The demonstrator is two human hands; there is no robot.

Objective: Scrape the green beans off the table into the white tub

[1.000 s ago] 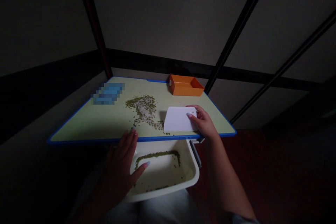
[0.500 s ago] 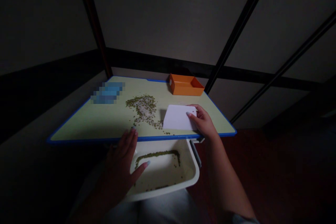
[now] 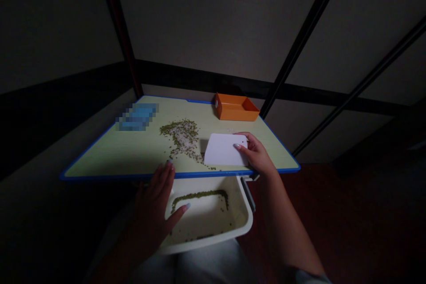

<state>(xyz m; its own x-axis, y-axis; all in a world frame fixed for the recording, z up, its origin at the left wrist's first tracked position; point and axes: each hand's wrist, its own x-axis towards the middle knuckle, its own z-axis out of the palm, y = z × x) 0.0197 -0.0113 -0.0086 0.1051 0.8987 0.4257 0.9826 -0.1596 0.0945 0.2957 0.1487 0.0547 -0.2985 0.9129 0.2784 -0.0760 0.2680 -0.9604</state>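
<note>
Pale tabletop (image 3: 109,151) beneath white scraper (image 3: 223,150), right hand (image 3: 258,155) gripping its right end.

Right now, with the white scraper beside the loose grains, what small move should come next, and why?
Probably a short slide of the white scraper to the left: the right hand grips it, its left edge meets the thin tail of the grains, and the main heap lies just beyond.

A flat white scraper (image 3: 224,150) with a small hole near one corner is held at its right end by the right hand (image 3: 256,154). Beside its left edge, green and whitish grains (image 3: 182,135) are spread in a loose, tapering patch on the table (image 3: 109,155).
</note>
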